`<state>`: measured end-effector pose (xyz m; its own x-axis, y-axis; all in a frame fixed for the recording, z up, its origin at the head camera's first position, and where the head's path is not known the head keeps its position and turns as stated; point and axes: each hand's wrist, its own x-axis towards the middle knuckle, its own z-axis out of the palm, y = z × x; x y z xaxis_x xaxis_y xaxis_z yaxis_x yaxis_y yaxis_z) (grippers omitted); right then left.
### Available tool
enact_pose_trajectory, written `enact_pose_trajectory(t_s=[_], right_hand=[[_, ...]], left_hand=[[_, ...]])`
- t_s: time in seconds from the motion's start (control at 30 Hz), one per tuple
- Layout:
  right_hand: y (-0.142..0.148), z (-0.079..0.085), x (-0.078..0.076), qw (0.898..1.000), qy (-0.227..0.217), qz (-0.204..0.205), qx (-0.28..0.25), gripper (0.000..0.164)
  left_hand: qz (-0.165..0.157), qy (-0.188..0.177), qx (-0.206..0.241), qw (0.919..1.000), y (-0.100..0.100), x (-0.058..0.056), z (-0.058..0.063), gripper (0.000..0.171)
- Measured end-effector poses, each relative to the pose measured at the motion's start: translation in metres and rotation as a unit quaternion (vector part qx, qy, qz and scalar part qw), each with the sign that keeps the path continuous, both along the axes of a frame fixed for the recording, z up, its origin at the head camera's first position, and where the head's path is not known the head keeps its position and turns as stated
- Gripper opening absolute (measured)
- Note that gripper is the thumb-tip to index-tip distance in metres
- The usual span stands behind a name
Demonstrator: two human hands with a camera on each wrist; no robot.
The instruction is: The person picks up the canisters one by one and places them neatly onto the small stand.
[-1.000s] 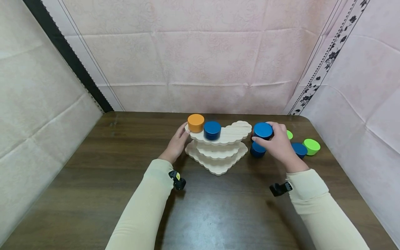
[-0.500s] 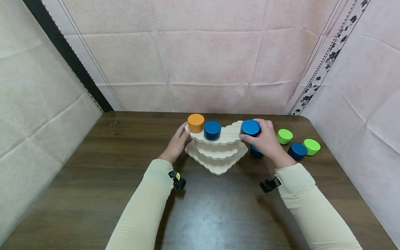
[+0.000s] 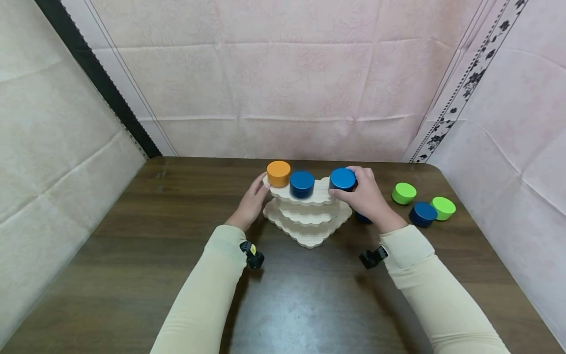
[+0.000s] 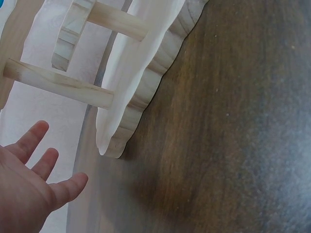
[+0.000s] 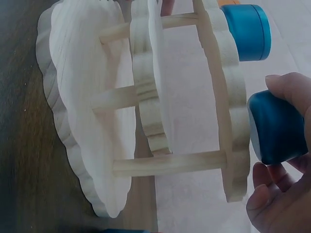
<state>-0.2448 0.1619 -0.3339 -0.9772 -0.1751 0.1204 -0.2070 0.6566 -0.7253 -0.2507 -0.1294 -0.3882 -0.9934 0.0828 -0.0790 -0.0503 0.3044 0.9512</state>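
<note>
A three-tier wooden stand (image 3: pixel 308 230) with scalloped edges stands on the table. On its top tier sit an orange round tin (image 3: pixel 278 174) at the left and a blue round tin (image 3: pixel 302 185) beside it. My right hand (image 3: pixel 368 199) grips another blue tin (image 3: pixel 342 179) between thumb and fingers, at the top tier's right side; whether the tin touches the tier I cannot tell. My left hand (image 3: pixel 251 204) is at the tier's left edge next to the orange tin. Its visible fingers (image 4: pixel 72 188) are spread in the left wrist view; thumb and index lie outside that view.
To the right on the brown table (image 3: pixel 292 305) stand two green tins (image 3: pixel 404 193) and a blue tin (image 3: pixel 423 214). One more blue tin (image 3: pixel 362 218) is mostly hidden behind my right hand. Patterned cloth (image 3: pixel 283 98) hangs behind the table and on both sides.
My right hand has carried the blue tin leftward from beside the stand to the top tier's right side. A green tin behind that hand has come into full view. My left hand stays put.
</note>
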Motion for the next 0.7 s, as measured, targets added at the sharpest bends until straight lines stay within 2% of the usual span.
enact_pose_trajectory(t_s=[0.43, 0.7], right_hand=[[-0.010, -0.001, -0.006, 1.000, -0.015, 0.006, 0.007, 0.071], [-0.012, 0.000, -0.007, 0.999, -0.028, 0.006, 0.017, 0.073]], left_hand=[[0.001, -0.009, -0.012, 0.9999, 0.000, 0.001, 0.001, 0.059], [0.000, 0.000, -0.009, 1.0000, 0.000, 0.001, 0.001, 0.058]])
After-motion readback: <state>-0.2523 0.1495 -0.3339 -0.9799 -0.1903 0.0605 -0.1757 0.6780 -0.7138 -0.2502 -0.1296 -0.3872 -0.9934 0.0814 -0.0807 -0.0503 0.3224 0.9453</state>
